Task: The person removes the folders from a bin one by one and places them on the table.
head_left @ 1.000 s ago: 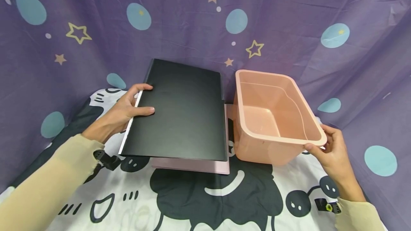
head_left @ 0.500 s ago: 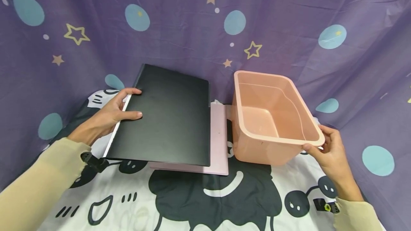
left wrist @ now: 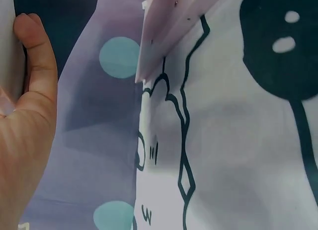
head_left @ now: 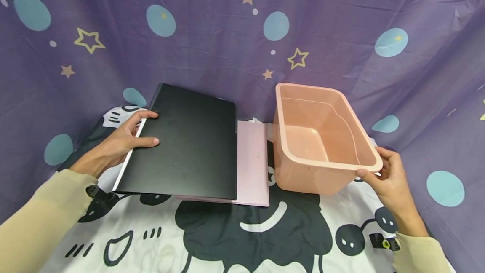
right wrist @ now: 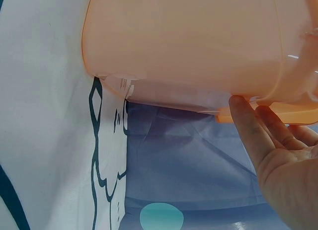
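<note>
A flat black folder with a white left edge lies tilted over a pale pink board-like item. My left hand grips the folder's left edge, thumb on top and the other fingertips mostly hidden behind it. In the left wrist view, that hand is against the white edge. To the right stands a peach plastic bin, its inside bare. My right hand pinches the bin's rim at the near right corner. In the right wrist view, fingers touch the bin's outer wall under the rim.
A white cloth with a dark cartoon print covers the surface. Behind and at the sides hangs a purple curtain with stars and blue ovals. A small crumpled white bit shows behind the pink item.
My left hand has moved left and a little toward me with the black folder, uncovering more of the pink item. My right hand and the bin stay about where they were.
</note>
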`<state>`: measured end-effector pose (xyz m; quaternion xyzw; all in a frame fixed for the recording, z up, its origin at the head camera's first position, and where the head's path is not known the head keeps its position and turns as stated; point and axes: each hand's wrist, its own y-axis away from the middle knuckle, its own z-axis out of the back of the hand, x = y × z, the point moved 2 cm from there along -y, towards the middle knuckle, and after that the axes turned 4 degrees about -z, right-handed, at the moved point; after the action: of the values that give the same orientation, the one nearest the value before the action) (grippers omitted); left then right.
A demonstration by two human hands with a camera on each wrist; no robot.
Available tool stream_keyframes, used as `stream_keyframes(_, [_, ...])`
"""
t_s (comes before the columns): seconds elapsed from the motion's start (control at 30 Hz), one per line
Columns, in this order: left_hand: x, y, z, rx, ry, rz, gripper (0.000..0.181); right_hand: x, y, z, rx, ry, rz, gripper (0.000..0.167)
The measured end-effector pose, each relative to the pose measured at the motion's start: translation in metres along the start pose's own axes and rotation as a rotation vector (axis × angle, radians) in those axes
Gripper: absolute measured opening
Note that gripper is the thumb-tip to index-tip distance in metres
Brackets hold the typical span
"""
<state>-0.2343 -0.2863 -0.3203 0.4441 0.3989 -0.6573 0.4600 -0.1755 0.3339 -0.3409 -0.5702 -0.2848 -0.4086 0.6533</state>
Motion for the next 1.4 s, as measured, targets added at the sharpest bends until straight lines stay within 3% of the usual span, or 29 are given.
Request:
stream_keyframes(0.13, [0.003, 0.004, 0.005, -0.007, -0.013, 0.016, 0.071, 0.001, 0.0, 0.0, -0.001, 0.0, -0.002, 0.07])
stream_keyframes(0.37, [0.009, 0.008, 0.018, -0.044, -0.113, 0.051, 0.075, 0.002, 0.001, -0.001, 0.008, -0.002, 0.003, 0.07])
stream_keyframes(0.63, [0.017, 0.013, 0.034, -0.048, -0.143, 0.089, 0.076, 0.001, 0.001, 0.0, 0.009, -0.014, 0.004, 0.069])
stream_keyframes(0.87, [0.025, 0.014, 0.05, -0.033, -0.124, 0.111, 0.078, 0.002, 0.001, -0.001, 0.012, -0.013, 0.003, 0.069])
stream_keyframes(1.4, [0.031, 0.015, 0.076, 0.017, -0.211, 0.138, 0.081, 0.001, 0.0, -0.001, 0.024, -0.019, 0.023, 0.069])
